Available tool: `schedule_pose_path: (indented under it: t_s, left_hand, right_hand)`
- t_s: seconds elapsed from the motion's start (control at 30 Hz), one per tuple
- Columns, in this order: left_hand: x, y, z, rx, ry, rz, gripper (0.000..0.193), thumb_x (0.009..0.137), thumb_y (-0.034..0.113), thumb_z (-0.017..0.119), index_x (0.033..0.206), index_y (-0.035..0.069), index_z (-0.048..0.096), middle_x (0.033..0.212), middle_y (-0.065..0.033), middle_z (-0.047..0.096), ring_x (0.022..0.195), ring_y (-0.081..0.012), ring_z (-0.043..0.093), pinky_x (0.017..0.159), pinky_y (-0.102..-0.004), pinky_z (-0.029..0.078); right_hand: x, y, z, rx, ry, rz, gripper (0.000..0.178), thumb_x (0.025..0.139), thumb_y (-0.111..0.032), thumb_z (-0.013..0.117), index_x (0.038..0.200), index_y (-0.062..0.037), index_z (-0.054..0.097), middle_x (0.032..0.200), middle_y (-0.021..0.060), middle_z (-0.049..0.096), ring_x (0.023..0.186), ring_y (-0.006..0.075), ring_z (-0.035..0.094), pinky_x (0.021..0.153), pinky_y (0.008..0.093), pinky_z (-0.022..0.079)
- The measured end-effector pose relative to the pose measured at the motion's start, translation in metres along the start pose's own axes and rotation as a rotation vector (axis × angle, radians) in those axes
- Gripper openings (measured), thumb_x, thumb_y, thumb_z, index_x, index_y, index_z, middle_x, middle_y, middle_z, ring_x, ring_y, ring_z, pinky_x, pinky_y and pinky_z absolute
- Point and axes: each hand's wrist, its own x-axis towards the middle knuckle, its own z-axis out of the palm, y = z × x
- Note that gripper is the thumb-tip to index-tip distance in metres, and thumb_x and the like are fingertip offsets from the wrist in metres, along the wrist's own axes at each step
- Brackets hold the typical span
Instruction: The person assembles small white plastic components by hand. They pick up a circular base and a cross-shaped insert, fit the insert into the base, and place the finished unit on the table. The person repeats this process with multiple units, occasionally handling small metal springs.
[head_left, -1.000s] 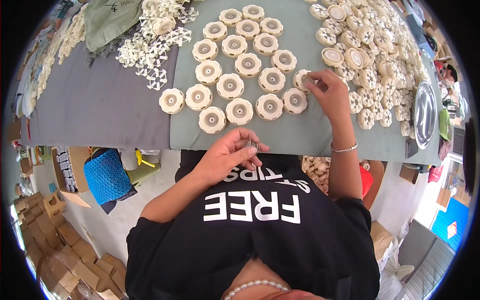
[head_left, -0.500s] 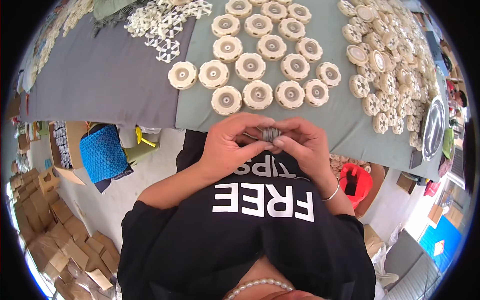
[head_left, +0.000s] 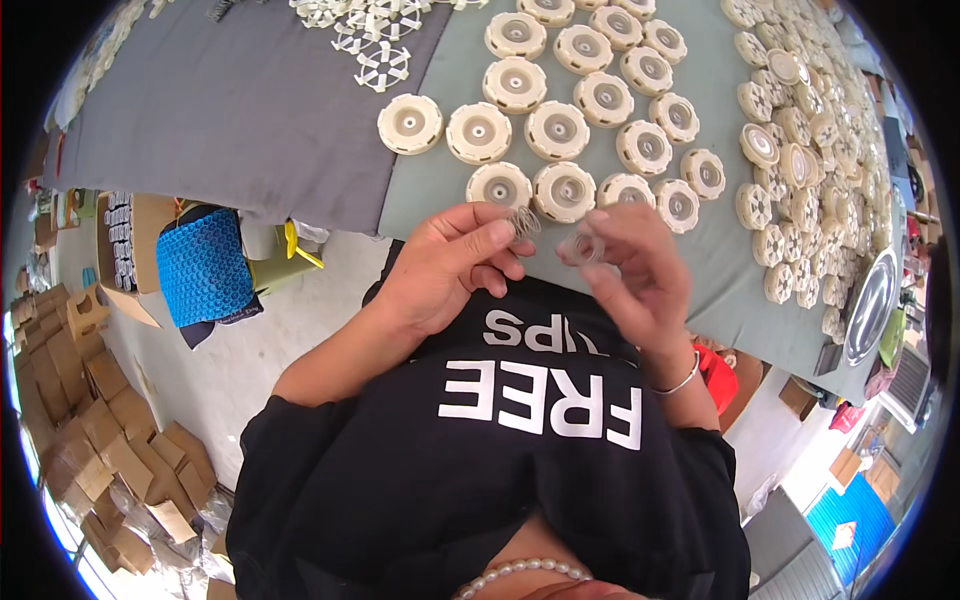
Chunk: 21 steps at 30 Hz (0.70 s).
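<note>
Between the thumb and finger of my left hand a thin metal coil spring is pinched. My right hand is closed on a second coil spring, slightly blurred. The two hands are apart, just in front of the table's near edge. Beyond them stand several cream round housings with notched rims, each with a recessed centre. The closest one lies just past the two springs.
White spoked rings lie on the grey cloth at the back left. Many cream round parts are heaped at the right, beside a shiny oval tray. Below the table are a blue textured cushion and cardboard boxes.
My hands, together around a bunch of coils before, have separated. Each now has a spring, the right hand having moved off to the right. The view has shifted.
</note>
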Motion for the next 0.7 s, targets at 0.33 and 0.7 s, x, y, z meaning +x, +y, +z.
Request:
schedule_pose_path:
  t_s: [0.33,0.7]
  left_hand:
    - [-0.006,0.020,-0.013,0.101,0.023,0.163,0.032,0.103,0.019,0.071,0.131,0.004,0.068,0.108,-0.0125,0.077,0.077,-0.0116,0.068,0.063,-0.0267,0.055]
    - [-0.006,0.028,-0.035,0.174,0.175,0.322,0.035,0.095,0.005,0.078,0.129,0.002,0.068,0.100,-0.0046,0.072,0.079,-0.0103,0.067,0.068,-0.0258,0.056]
  right_hand:
    - [0.086,0.014,0.021,-0.577,-0.137,-0.175,0.016,0.085,-0.006,0.083,0.095,-0.0055,0.071,0.102,0.0079,0.073,0.092,0.0271,0.072,0.076,0.0377,0.056]
    - [0.111,0.043,0.041,-0.959,-0.150,-0.407,0.027,0.084,-0.018,0.085,0.107,-0.0085,0.074,0.103,0.0056,0.070,0.097,0.0272,0.068,0.081,0.0412,0.055]
